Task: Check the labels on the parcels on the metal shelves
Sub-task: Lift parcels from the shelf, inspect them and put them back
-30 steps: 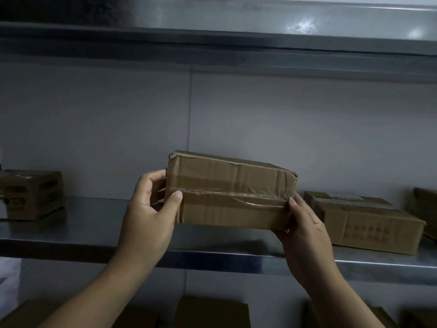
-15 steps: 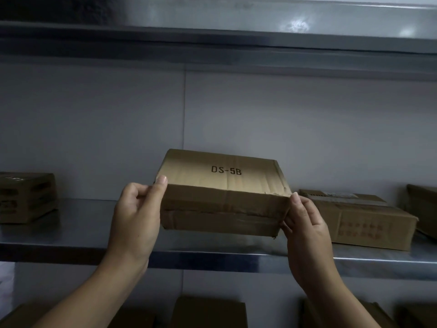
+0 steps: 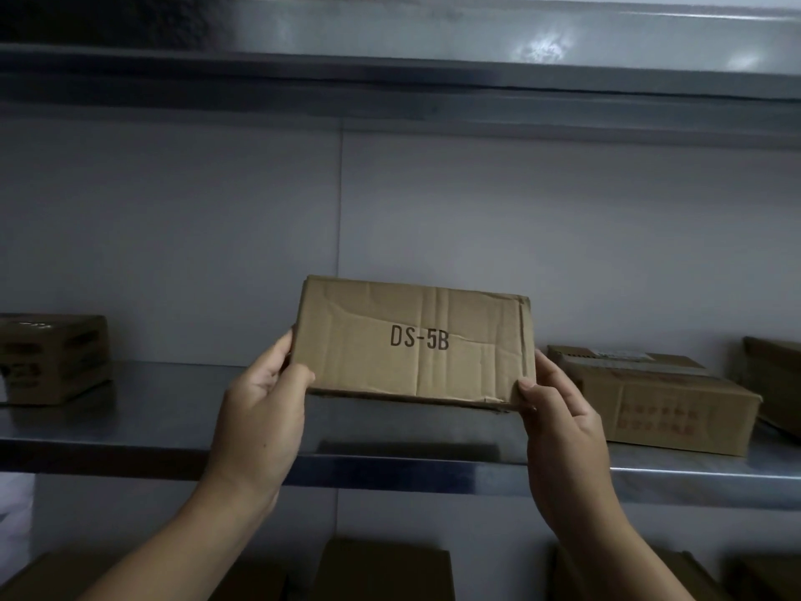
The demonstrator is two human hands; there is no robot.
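Gripping box ends w/ left hand & right hand, above shelf; may slip: shallow thumb hold, soft creased cardboard.

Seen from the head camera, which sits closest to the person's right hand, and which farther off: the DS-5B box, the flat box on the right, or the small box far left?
1. DS-5B box: held by the right hand, at the box's right end.
2. flat box: on the shelf, just right of that hand.
3. small box: far left of the shelf, beyond the left hand.
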